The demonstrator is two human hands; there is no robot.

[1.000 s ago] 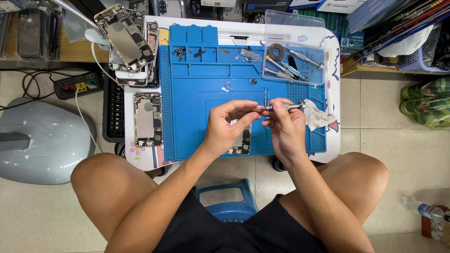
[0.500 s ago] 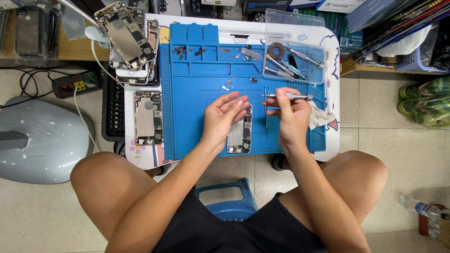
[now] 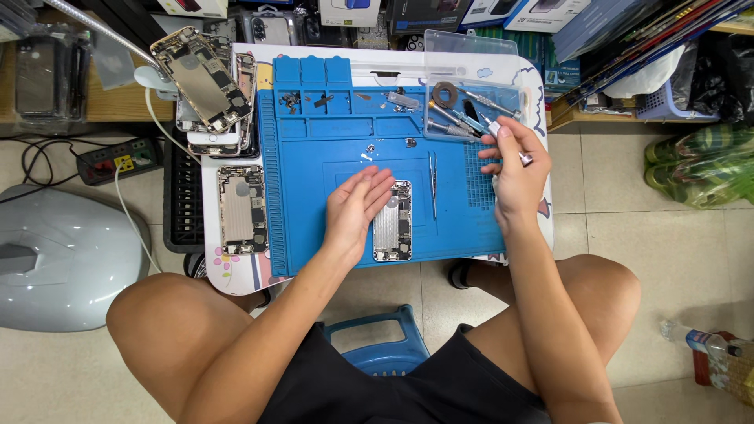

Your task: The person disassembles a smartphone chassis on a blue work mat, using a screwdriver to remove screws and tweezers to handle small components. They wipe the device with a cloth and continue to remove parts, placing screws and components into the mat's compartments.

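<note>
Left hand (image 3: 357, 206) resting flat, fingers released, steadying phone (image 3: 392, 221) on mat (image 3: 314, 180) | right hand (image 3: 510, 165) pinching screwdriver (image 3: 503, 140) at 2 o'clock, I'm judging | tweezers (image 3: 433, 184) lying between.

Opened phone chassis (image 3: 392, 221) flat on blue mat (image 3: 330, 157)

Opened phone (image 3: 392, 221) on mat (image 3: 314, 196); tweezers (image 3: 433, 184) just right; tool tray (image 3: 471, 86) behind.

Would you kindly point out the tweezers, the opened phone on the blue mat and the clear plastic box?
tweezers (image 3: 433, 184): head view, middle of the shaft.
opened phone (image 3: 393, 221): head view, centre of its metal plate.
clear plastic box (image 3: 471, 47): head view, raised lid.
</note>
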